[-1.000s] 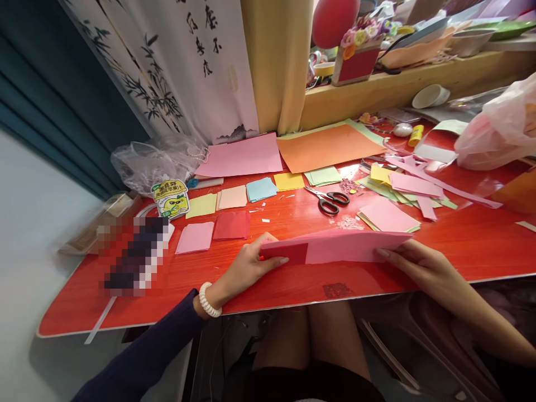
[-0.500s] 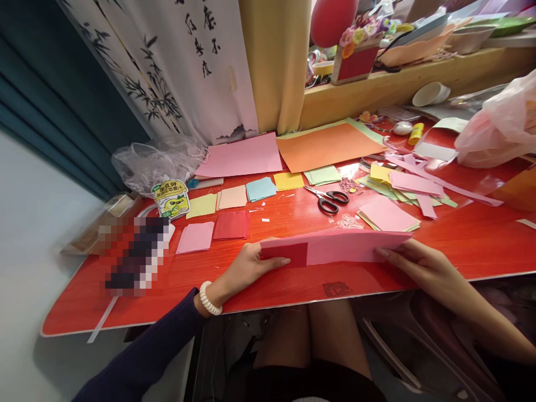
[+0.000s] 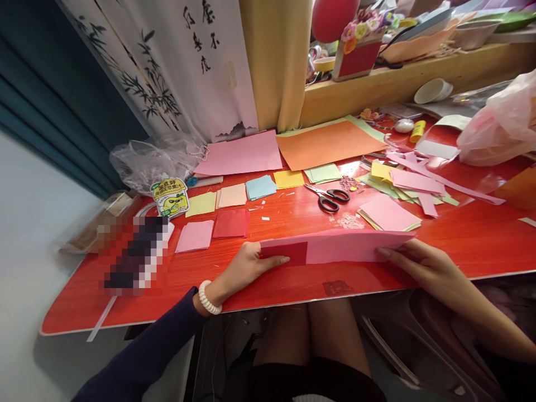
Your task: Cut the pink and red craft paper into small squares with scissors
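Between my hands, a long strip of pink paper is held level just above the front part of the red table. My left hand grips its left end, the thumb pressing a small dark red paper piece against the pink. My right hand pinches the strip's other end, thumb in front and fingers behind. Beyond the strip lie black-handled scissors, slightly spread, and a stack of pink paper squares. To the left are red squares and more pink squares.
Yellow-green, peach, blue and yellow squares form a row. Behind lie large pink and orange sheets. Pink paper scraps and a plastic bag occupy the right. The table's front edge runs below my hands.
Both hands keep the same grip on the pink strip, which has barely moved. The view has shifted very slightly.
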A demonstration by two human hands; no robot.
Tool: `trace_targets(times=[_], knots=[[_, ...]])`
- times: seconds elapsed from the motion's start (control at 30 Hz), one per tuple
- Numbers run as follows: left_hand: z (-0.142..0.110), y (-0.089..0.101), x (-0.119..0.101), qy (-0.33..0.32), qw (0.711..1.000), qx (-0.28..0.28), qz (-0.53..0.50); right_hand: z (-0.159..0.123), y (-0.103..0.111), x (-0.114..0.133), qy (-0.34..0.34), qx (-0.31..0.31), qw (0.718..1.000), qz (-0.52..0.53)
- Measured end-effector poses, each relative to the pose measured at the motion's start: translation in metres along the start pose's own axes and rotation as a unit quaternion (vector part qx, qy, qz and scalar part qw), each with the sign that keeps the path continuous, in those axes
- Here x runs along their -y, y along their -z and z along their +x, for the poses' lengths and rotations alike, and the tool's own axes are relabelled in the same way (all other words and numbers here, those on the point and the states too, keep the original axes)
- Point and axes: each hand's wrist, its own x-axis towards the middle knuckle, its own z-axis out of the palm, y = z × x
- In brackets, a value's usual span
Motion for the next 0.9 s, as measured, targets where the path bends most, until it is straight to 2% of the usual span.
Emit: trace_targets(times=[0.43,0.73,0.9], knots=[[-0.002,-0.002,-0.007,0.015,1.0,-0.014,0.008,-0.001,-0.002,-0.002,-0.034,0.0,0.999,-0.004],[0.0,0.0,0.001,-0.016,0.999,-0.031,0.002,-0.001,-0.005,0.0,0.007,0.002,1.0,0.017],[0.008,0.005,0.004,-0.013,0.997,-0.05,-0.054,0.001,-0.001,0.012,0.02,-0.014,1.0,-0.002]])
